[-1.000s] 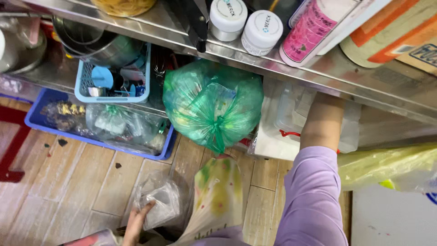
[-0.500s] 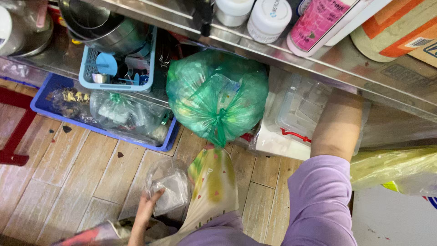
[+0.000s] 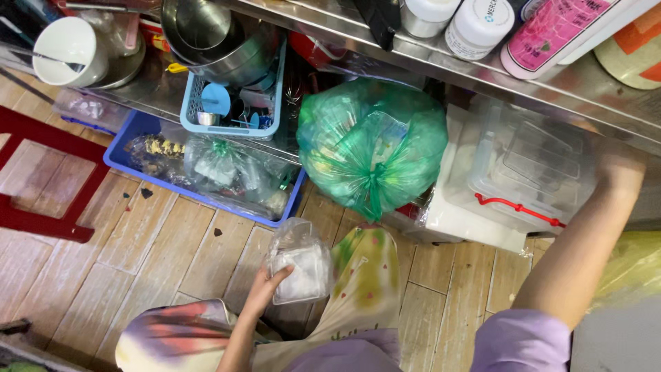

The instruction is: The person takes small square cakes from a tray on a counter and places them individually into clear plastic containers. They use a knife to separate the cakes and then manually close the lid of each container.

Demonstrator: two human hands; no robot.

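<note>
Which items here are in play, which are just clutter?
In play: left hand with a grip on the clear plastic bag; right hand reaching beside the clear lidded container.
Clutter: green tied bag, blue crate, light-blue basket, white cup.

A view straight down at a floor (image 3: 172,255) of pale wood-look tiles, worn and dotted with small dark specks. Along the top runs a stainless steel shelf (image 3: 551,83) with a shiny front edge; below it a lower metal shelf (image 3: 151,93) sits in shadow. At the left edge stands part of a red frame (image 3: 48,220) of some furniture, resting on the floor. A blue plastic crate (image 3: 138,131) sits on the floor, partly under the lower shelf. Light is even and soft, brighter on the floor than beneath the shelves. No walls or windows show.
</note>
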